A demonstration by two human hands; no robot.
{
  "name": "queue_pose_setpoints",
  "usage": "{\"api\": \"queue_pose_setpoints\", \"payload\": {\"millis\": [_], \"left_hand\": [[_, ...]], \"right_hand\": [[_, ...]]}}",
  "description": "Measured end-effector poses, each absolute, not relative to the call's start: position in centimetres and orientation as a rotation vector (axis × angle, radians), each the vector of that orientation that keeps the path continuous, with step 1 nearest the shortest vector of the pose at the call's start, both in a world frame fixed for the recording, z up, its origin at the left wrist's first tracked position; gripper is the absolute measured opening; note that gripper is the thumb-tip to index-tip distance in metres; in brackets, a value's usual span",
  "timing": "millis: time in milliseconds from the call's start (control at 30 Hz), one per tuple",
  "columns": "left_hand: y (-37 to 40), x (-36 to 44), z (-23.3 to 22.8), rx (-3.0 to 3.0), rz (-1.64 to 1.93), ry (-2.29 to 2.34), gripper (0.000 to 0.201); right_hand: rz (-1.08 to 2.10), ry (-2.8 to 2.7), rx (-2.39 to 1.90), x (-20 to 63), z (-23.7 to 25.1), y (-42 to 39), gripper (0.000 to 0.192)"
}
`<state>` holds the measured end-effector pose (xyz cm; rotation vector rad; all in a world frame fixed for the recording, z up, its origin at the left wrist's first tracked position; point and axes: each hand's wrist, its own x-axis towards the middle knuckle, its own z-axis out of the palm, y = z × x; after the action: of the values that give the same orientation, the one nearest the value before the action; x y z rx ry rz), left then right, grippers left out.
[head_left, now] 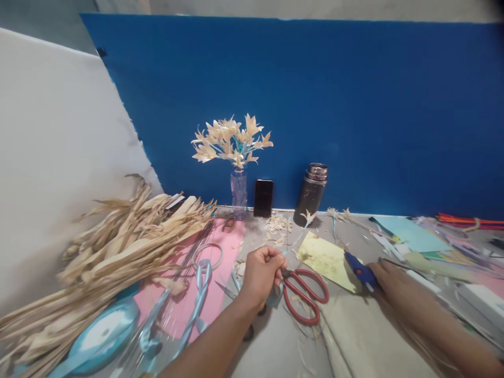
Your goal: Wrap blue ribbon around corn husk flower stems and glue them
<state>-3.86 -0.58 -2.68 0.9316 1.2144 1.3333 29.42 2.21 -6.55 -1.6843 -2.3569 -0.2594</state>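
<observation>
Left hand: the left hand [262,274] is closed, fingers pinched on a thin light-blue stem [296,242] that rises away from it and ends in a small husk flower [308,216].
Right hand: the right hand [388,277] lies low on the bench, wrapped on the rear of a blue glue gun [360,271]; motion blur hides how the fingers sit, though the grip looks closed.
Glue gun: its nozzle points toward the left hand, its body lying over the edge of a yellow paper sheet [325,257].
Red scissors: red-handled scissors [305,291] lie flat just beside the left hand, between the two hands, loops toward the viewer.
Cloth: a pale cloth [354,336] is spread under the right forearm.
Second scissors: a smaller pair [228,287] lies partly hidden behind the left wrist.
Pink sheet: a pink paper sheet [224,247] lies left of the hand, carrying a clear tape ring [208,255] and light-blue ribbon loops [200,294].
Ribbon spool: a light-blue spool [104,333] sits at the near left.
Husks: a heap of dried corn husks [118,241] fills the left of the bench.
Back row: a clear bottle vase of husk flowers [238,191], a dark phone [263,198] standing upright, and a dark flask [311,194] stand against the blue board [354,105].
Far right: coloured papers [413,233] lie scattered, well apart from the left hand.
</observation>
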Motion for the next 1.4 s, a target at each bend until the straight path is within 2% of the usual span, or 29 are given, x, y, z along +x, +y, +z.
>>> {"api": "queue_pose_setpoints", "payload": {"millis": [167,267,333,467,567,967,1400], "left_hand": [[-0.6,-3.6,-2.9,0.889,1.28,1.132,0.019],[-0.9,-3.3,-2.8,0.854,1.222,1.031,0.026],[-1.3,-3.1,-2.7,0.83,1.163,0.95,0.031],[-1.9,-2.7,-2.5,0.768,1.053,0.817,0.037],[-1.9,-2.7,-2.7,0.744,1.029,0.805,0.041],[-2.1,-2.4,-2.4,0.761,0.972,0.841,0.041],[-3.0,-1.4,-2.5,1.115,1.139,1.044,0.013]], "right_hand": [[-0.007,-2.486,-1.557,30.2,-6.1,1.8,0.033],[0.154,-2.34,-1.511,28.5,-3.4,1.3,0.031],[0.416,-2.115,-1.464,26.0,-1.5,0.9,0.034],[1.164,-1.638,-1.321,20.5,0.3,0.6,0.045],[1.445,-1.281,-1.102,18.7,0.0,0.9,0.049],[1.493,-0.792,-0.923,17.7,-0.3,1.3,0.031],[1.346,-0.714,-0.926,16.7,-1.4,0.9,0.035]]}}
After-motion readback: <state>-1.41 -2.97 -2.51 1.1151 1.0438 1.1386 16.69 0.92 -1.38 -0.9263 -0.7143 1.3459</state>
